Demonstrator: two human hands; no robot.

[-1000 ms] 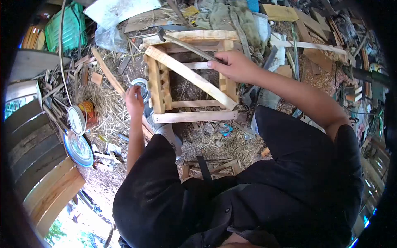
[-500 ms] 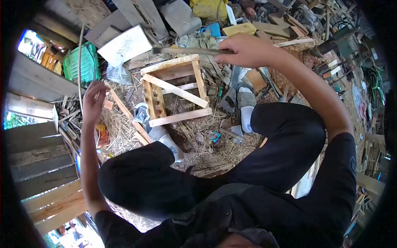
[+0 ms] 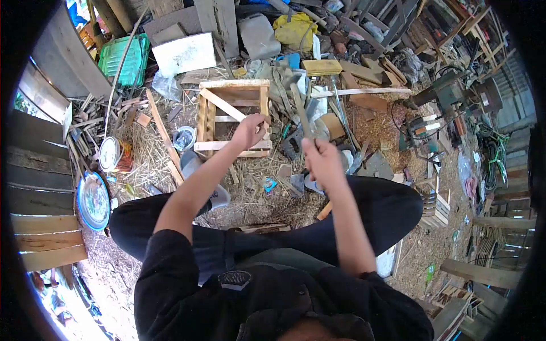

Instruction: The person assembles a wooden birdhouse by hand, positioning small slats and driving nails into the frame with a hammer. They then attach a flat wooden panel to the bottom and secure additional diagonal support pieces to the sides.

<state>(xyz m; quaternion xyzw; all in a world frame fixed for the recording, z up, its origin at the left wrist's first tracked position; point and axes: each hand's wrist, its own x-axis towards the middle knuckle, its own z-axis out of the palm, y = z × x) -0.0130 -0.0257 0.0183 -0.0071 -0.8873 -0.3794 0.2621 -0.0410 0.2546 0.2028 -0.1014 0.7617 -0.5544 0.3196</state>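
Observation:
A small wooden frame (image 3: 218, 146) of pale slats, with a diagonal brace across it, rests on the straw-strewn ground before me. At its lower right corner is my left hand (image 3: 248, 133), its fingers pinched close to the wood; whatever they hold is too small to make out. My right hand (image 3: 325, 162) is wrapped round the handle of a hammer (image 3: 300, 108). The hammer's head points up and away from me, to the right of the frame and apart from it.
A long thin slat (image 3: 160, 128) and a paint bucket (image 3: 110, 154) are on the left, with a blue-rimmed basin (image 3: 93, 200) nearer me. Behind the frame are a green crate (image 3: 123, 61), a white board (image 3: 184, 54) and a yellow sack (image 3: 296, 31). A machine (image 3: 452, 94) stands right.
My left hand has come from the far left to the frame's right corner. My right hand has drawn down toward me with the hammer, whose head has swung from pointing left to pointing away.

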